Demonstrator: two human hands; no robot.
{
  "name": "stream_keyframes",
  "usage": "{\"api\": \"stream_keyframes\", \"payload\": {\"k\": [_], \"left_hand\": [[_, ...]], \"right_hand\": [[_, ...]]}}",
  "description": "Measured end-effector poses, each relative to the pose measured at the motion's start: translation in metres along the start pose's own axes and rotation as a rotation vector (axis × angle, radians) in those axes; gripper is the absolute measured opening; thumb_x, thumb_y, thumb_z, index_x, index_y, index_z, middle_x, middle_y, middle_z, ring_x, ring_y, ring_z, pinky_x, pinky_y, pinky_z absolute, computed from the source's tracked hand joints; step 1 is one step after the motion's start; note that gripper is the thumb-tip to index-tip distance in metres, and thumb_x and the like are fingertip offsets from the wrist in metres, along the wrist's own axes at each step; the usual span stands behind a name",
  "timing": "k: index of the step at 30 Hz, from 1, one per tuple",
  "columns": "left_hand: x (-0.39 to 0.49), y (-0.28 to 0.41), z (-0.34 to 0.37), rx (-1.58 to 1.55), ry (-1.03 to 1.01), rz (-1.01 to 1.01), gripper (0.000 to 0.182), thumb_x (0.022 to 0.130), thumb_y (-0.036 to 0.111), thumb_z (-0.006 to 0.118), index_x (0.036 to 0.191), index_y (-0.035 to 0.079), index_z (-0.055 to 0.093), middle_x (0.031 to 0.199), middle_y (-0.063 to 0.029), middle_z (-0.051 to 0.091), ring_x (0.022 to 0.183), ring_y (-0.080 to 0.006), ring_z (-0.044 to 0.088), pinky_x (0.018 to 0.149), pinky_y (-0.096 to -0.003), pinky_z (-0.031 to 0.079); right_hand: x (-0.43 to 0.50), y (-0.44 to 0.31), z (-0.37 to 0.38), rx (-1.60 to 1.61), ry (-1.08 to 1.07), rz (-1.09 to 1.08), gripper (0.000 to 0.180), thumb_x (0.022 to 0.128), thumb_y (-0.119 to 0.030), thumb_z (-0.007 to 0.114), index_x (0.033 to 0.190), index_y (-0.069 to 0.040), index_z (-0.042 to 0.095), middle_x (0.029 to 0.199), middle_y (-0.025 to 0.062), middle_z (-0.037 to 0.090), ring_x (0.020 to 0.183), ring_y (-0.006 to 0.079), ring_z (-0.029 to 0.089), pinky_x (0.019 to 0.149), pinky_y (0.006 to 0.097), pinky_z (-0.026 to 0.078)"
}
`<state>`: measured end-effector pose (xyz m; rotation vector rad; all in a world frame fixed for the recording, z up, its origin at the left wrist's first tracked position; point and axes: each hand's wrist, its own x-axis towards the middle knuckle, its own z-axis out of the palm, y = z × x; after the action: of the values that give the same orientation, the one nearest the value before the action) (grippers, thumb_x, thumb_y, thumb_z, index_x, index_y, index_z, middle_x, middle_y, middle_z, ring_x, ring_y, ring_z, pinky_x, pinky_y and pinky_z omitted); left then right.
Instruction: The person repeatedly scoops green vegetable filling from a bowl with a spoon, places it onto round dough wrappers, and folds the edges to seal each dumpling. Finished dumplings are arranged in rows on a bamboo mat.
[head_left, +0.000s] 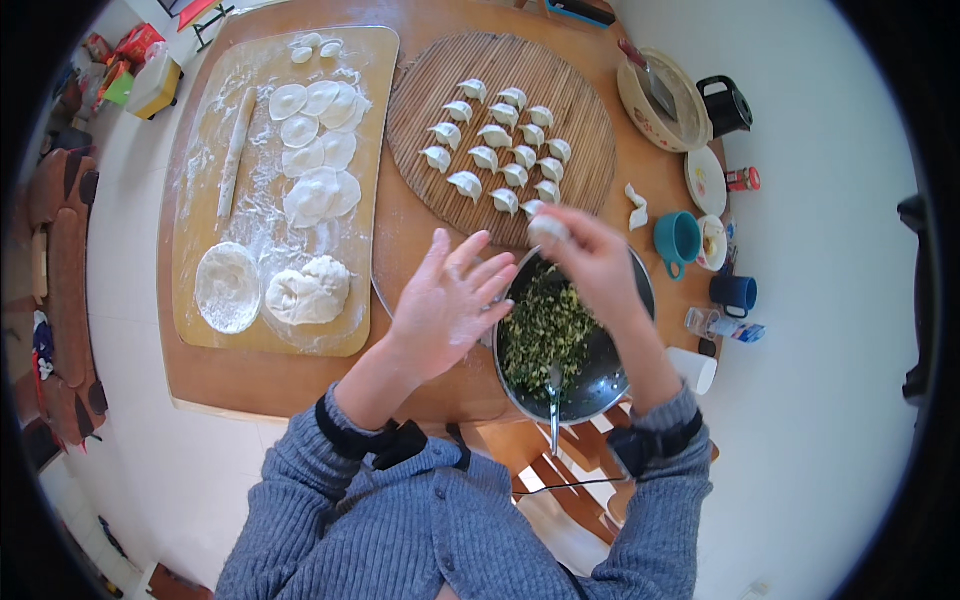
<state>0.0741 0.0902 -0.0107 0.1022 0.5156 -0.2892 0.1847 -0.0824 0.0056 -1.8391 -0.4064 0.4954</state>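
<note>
Between the fingers of my right hand (596, 266) is a folded dumpling (549, 227), held above the near edge of a round slatted mat (420, 97). Several finished dumplings (495, 136) sit in loose rows on that mat. My left hand (450, 307) is empty, palm up with fingers apart and dusted with flour. Under my right forearm stands a dark metal bowl (619, 360) of chopped green filling (544, 322), with a metal spoon (554, 409) leaning in it. Part of the bowl is hidden by the arm.
A floured board (202, 217) at left carries a rolling pin (237, 154), round wrappers (322, 195), a dough lump (309, 291) and a small flour bowl (229, 289). Along the right edge stand a teal mug (677, 241), a blue mug (733, 292), a white plate (705, 180) and a large basin (630, 90).
</note>
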Motion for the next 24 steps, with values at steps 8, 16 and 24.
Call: {"api": "stream_keyframes", "payload": {"k": [8, 16, 24], "left_hand": [[-0.020, 0.072, -0.067, 0.060, 0.205, 0.221, 0.044, 0.097, 0.035, 0.037, 0.125, 0.001, 0.044, 0.121, -0.0168, 0.051, 0.114, -0.0274, 0.049, 0.099, -0.0415, 0.039], [-0.040, 0.118, -0.110, 0.203, 0.435, 0.448, 0.032, 0.093, 0.024, 0.049, 0.117, 0.003, 0.050, 0.105, -0.0101, 0.056, 0.100, -0.0199, 0.053, 0.091, -0.0352, 0.043], [-0.001, 0.198, -0.132, 1.041, 0.820, 0.695, 0.031, 0.087, 0.021, 0.055, 0.109, 0.000, 0.058, 0.105, -0.0074, 0.061, 0.097, -0.0140, 0.056, 0.085, -0.0308, 0.043]], "right_hand": [[0.180, 0.131, -0.082, -0.417, 0.377, 0.034, 0.033, 0.078, -0.017, 0.069, 0.105, 0.001, 0.064, 0.089, 0.0094, 0.067, 0.078, 0.0173, 0.062, 0.072, 0.0291, 0.048], [0.216, 0.167, -0.079, -0.920, 0.266, 0.030, 0.039, 0.080, -0.023, 0.064, 0.109, 0.003, 0.060, 0.114, 0.0224, 0.058, 0.105, 0.0349, 0.056, 0.090, 0.0398, 0.043], [0.094, 0.043, -0.070, -0.273, 0.202, -0.037, 0.054, 0.090, -0.014, 0.058, 0.138, -0.002, 0.037, 0.130, 0.0165, 0.048, 0.101, 0.0163, 0.056, 0.087, 0.0249, 0.044]]}}
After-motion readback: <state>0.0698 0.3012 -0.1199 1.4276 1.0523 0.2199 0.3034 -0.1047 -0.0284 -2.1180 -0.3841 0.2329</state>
